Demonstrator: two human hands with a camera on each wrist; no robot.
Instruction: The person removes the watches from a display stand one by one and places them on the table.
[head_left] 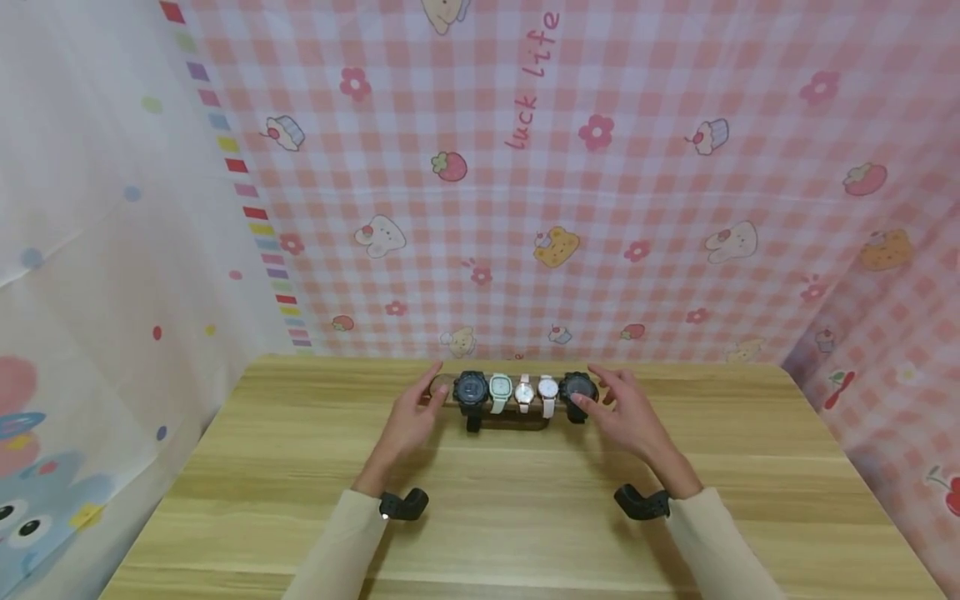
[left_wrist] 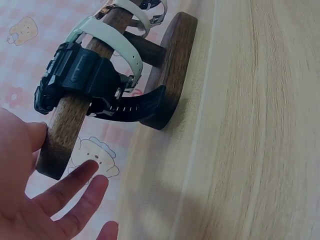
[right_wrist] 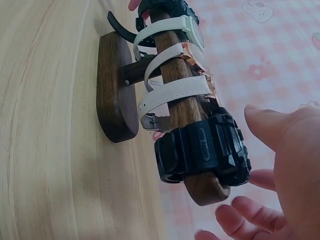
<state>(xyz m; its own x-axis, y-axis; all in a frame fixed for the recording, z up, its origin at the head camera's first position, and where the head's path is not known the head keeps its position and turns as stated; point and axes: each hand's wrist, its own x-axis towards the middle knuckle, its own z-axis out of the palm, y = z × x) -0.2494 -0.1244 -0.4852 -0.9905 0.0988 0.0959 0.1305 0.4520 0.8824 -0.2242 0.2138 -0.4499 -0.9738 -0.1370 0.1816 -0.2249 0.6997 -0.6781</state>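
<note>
A dark wooden watch stand (left_wrist: 172, 65) is near the table's back edge, its raised bar (right_wrist: 187, 107) running left to right. Along the bar sit a black digital watch (head_left: 470, 389) at the left, a pale green square watch (head_left: 500, 388), a rose-gold watch (head_left: 524, 392), another white-strapped watch (head_left: 548, 389) and a black watch (head_left: 578, 387) at the right. My left hand (head_left: 415, 413) is around the bar's left end, thumb against it, other fingers spread. Beside the right-end black watch, my right hand (head_left: 628, 414) has its fingers extended and apart; the wrist view shows a gap at the thumb.
The wood-grain table (head_left: 495, 525) stretches out in front of the stand. Behind it hangs a pink checked cloth (head_left: 480, 208), with a white dotted curtain (head_left: 135, 250) on the left. Each wrist carries a black camera band (head_left: 405, 505).
</note>
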